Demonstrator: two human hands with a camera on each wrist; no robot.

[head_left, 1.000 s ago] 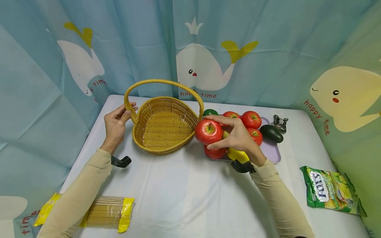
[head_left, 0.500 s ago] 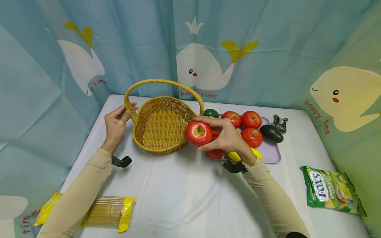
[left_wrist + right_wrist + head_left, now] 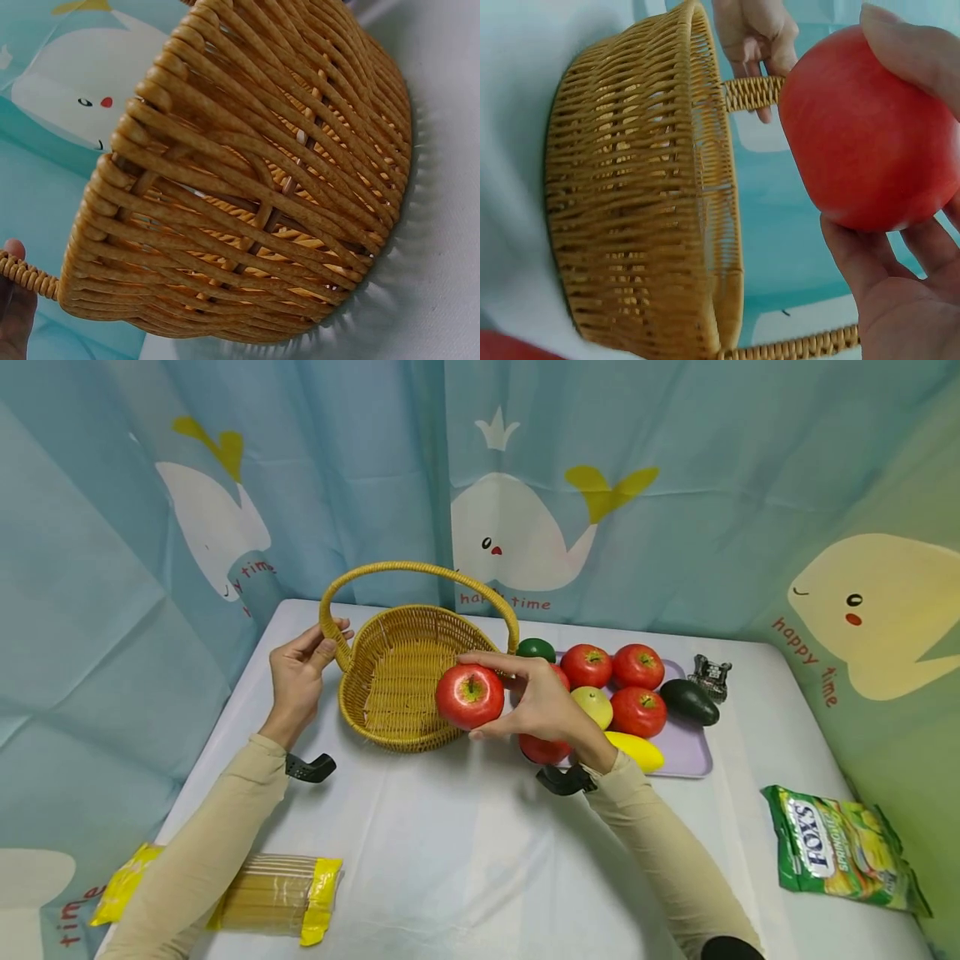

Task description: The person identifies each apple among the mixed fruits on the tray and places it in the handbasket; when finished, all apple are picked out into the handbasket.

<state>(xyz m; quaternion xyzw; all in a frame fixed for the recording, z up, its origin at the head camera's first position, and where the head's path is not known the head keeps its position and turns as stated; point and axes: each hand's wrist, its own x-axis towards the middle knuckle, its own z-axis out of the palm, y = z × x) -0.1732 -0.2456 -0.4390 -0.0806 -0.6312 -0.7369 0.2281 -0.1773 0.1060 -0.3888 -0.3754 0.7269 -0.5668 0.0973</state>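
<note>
My left hand (image 3: 297, 678) pinches the lower left end of the handle on a yellow-brown wicker basket (image 3: 405, 739). In the left wrist view the woven side of the basket (image 3: 247, 187) fills most of the picture, with fingertips on the handle at the lower left. A red apple (image 3: 469, 697) is gripped between the thumb and fingers of my right hand (image 3: 536, 700). That apple overlaps the basket's right front rim in the head view. From the right wrist, the apple (image 3: 870, 135) shows beside the basket's opening, level with the handle.
Right of the basket, a lilac tray (image 3: 693, 756) carries several red apples (image 3: 637, 712), a pale yellow-green fruit (image 3: 594, 706), a yellow fruit (image 3: 637, 752) and a dark avocado (image 3: 690, 702). A spaghetti pack (image 3: 273, 893) lies front left, a green candy bag (image 3: 843, 852) far right.
My right hand has carried the apple leftward from over the tray to the basket's right rim, uncovering more fruit on the tray. My left hand keeps its hold on the handle.
</note>
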